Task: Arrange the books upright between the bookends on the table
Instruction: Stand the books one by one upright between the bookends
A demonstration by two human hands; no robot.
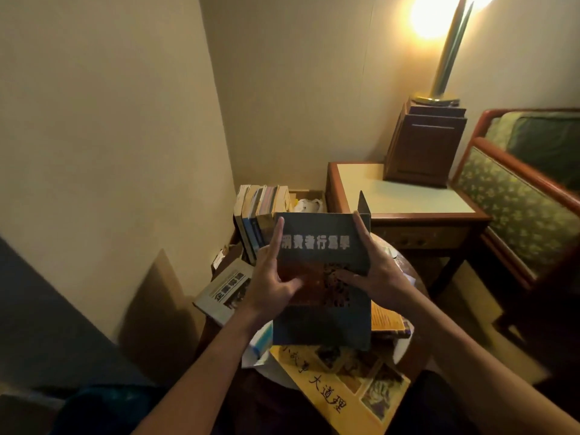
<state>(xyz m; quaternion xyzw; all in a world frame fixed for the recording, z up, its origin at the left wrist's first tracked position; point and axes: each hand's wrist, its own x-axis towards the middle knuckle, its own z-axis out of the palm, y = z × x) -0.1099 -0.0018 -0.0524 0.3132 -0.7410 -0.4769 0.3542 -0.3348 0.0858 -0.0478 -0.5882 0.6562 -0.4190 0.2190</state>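
I hold a dark blue book (323, 321) with pale title characters tilted up over the round table. My left hand (270, 277) grips its left edge, index finger stretched up the cover and thumb on the front. My right hand (373, 265) grips the right edge, thumb across the cover. Behind the book, several books (260, 215) stand upright in a row at the table's back left. A dark bookend (364, 205) rises just behind the held book's top right corner. More books lie flat: a pale one (222, 293) at the left and a yellow one (342, 384) in front.
A wooden side table (405, 196) with a pale top stands behind, carrying a dark wooden box (423, 142) and a lit lamp (448, 48). A patterned armchair (518, 199) is at the right. The wall closes the left. Orange and white booklets (386, 321) lie under the held book.
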